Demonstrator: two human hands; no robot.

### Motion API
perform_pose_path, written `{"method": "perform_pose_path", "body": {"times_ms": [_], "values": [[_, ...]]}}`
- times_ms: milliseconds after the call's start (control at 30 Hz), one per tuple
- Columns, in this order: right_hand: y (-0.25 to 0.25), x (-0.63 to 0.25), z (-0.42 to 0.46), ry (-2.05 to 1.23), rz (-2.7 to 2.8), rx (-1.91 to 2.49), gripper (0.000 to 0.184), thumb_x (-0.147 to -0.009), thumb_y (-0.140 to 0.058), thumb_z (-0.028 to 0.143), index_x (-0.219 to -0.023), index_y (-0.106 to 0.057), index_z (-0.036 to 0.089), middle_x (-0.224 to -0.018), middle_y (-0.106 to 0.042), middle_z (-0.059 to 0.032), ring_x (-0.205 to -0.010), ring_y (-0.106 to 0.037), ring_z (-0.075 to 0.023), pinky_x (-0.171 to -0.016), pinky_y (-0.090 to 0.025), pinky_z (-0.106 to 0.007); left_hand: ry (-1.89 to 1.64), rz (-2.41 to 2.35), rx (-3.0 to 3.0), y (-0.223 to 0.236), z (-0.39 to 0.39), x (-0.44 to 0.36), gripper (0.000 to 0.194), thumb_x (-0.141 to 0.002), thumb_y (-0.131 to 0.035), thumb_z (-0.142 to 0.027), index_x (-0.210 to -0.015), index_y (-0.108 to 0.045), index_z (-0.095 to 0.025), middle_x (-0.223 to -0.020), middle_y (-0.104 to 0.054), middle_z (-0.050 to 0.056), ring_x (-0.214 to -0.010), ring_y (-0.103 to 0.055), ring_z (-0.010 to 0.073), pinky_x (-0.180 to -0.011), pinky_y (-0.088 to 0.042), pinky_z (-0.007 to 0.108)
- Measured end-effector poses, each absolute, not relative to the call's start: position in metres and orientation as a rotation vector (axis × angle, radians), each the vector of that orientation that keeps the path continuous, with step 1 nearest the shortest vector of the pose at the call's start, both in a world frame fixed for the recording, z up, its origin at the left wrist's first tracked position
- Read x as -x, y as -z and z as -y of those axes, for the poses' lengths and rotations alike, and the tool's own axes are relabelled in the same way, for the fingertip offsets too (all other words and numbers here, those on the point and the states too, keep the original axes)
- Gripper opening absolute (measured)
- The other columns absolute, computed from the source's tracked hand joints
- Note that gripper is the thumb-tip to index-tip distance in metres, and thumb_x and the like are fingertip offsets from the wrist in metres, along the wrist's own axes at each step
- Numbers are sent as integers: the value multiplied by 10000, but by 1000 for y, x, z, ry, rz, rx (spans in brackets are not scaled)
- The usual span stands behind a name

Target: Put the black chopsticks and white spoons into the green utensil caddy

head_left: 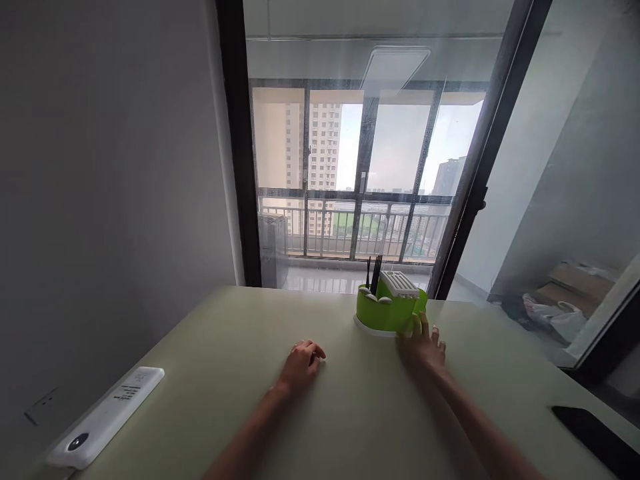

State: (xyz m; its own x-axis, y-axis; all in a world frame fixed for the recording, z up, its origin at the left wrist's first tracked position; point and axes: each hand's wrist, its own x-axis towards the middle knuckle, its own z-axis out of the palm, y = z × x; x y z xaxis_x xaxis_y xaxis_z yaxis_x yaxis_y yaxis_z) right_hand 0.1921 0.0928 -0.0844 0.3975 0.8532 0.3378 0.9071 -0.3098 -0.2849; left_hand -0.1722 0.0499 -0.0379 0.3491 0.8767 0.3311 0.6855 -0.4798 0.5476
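A bright green utensil holder [383, 313] with a white base stands near the far edge of the table. Dark slender sticks [376, 275] rise from its left part, and a white slotted top [399, 283] covers its right part. My right hand [425, 343] is at the holder's front right corner, fingers apart; the fingertips overlap its side, and whether they press on it I cannot tell. Slightly blurred, it holds nothing that I can see. My left hand [301, 363] rests on the table to the left, fingers curled in and nothing visible in them.
The pale green table [240, 333] reaches a dark-framed glass door [240, 167]. A long white device [113, 413] with a round dark button lies at the left edge. A flat black object [595, 437] lies at the right edge. Beyond it, bags and cardboard [570, 293] are on the floor.
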Motion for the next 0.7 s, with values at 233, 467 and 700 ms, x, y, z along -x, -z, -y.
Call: {"method": "perform_pose_path", "body": {"times_ms": [233,467,700], "values": [[83,-237,-92,166,1467,2252,704,-983,-305,509,-1625,-233,231,-1705,-164,-101,-1406,-346,-452,-1023,-385,-633,-841,-1390,-2315,36,-44,171,269,-864,-486,-127,-906,-734,-222,-971,-731,53,-945,-646,215,-944,-468,351],[84,-257,-81,132,1512,2194,756,-988,-256,502,-1648,-77,180,-1710,-138,-137,-1529,-217,-383,-1078,-388,-571,-834,-1396,-2326,36,-42,170,257,-874,-484,-144,-907,-726,-224,-965,-728,51,-956,-641,218,-957,-460,360],[117,-217,-61,129,1527,2162,875,-991,-230,547,-1577,-64,-81,-1609,-144,-408,-1492,-285,-471,-1124,-311,-617,-827,-1394,-2330,33,-41,168,264,-872,-478,-149,-916,-727,-222,-961,-726,55,-937,-631,219,-940,-465,362]]}}
